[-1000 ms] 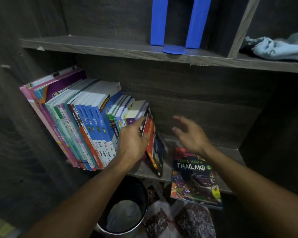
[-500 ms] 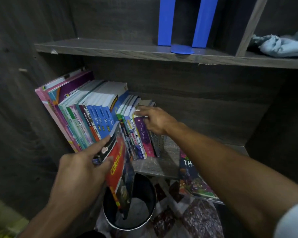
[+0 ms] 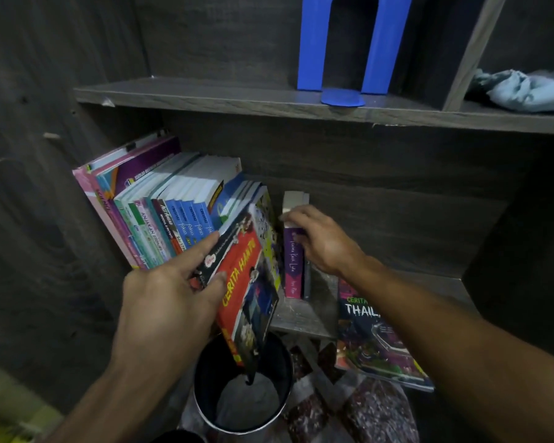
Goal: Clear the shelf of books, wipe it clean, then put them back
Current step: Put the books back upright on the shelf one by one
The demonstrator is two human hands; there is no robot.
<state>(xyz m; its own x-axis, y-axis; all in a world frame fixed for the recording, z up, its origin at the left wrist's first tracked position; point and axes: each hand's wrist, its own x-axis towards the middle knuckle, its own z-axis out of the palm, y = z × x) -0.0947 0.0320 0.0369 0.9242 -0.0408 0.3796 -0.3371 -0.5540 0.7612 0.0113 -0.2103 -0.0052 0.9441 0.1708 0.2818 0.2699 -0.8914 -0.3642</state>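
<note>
Red book (image 3: pixel 247 292) now pulled off dim, perhaps dusty shelf (image 3: pixel 304 318).

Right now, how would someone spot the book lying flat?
Look at the lower shelf, right of the upright row of books. There the Thailand book lies face up, overhanging the front edge. It alone lies flat, cover showing.

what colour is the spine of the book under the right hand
Purple spine, fading to pink low down; head view.
</note>
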